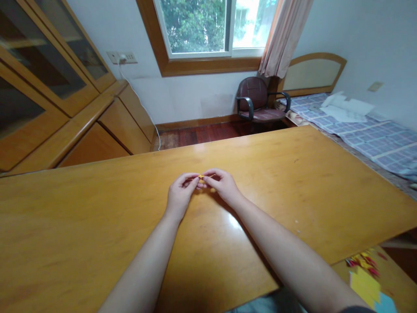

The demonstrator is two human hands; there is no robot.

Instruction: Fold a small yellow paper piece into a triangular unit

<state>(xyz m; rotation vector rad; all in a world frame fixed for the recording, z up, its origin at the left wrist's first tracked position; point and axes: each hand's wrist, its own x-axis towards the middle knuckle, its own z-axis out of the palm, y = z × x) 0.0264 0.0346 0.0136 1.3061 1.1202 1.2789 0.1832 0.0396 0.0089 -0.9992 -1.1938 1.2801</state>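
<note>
A small yellow star-shaped piece (201, 176) is pinched between the fingertips of both hands, a little above the wooden table (97, 226). My left hand (180, 193) is closed on it from the left, thumb against forefinger. From the right, my right hand (225, 187) grips the same piece between thumb and fingers. What the piece is made of is too small to make out. Under the fingers, parts of it are hidden.
Colourful small pieces (365, 263) and yellow sheets (365, 284) lie on a lower surface at the bottom right. Beyond the table stand a dark red armchair (257, 98), a bed (374, 139) and a glass-door cabinet (48, 104).
</note>
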